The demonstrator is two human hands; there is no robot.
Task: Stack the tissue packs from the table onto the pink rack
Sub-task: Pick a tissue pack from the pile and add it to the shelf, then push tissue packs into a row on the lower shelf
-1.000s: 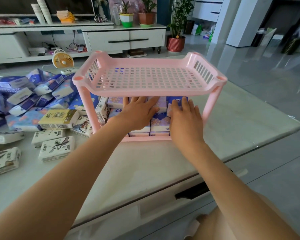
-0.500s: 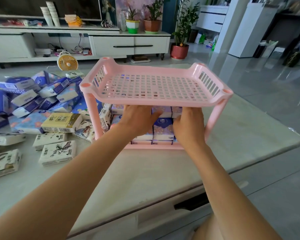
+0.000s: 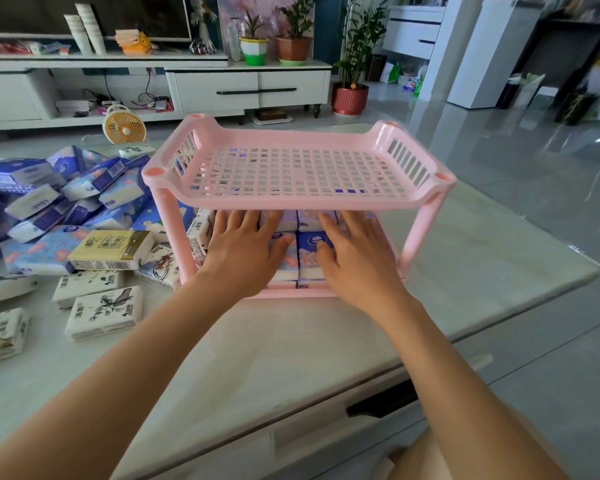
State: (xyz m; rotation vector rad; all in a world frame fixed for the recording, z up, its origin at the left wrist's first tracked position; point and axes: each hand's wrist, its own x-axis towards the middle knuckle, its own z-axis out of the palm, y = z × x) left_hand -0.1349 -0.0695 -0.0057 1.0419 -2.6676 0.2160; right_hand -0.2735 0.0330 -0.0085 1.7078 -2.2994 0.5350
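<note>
Head view: you are pressing your left hand [image 3: 246,247] and right hand [image 3: 357,258] flat, fingers straight, side by side on the tissue packs [image 3: 310,252] filling the pink rack's [image 3: 291,199] lower shelf; its upper shelf is overhanging your fingertips; left of your left hand, loose packs [image 3: 94,188] are lying heaped on the table [image 3: 257,341]; one blue pack [image 3: 32,202] is showing "Vinda"; a yellow pack [image 3: 111,249] is showing Chinese characters.

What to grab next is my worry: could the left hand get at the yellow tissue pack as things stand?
Probably yes. The left hand rests flat on packs in the pink rack, holding nothing. The yellow tissue pack lies uncovered just left of the rack; only its front leg stands between.
</note>
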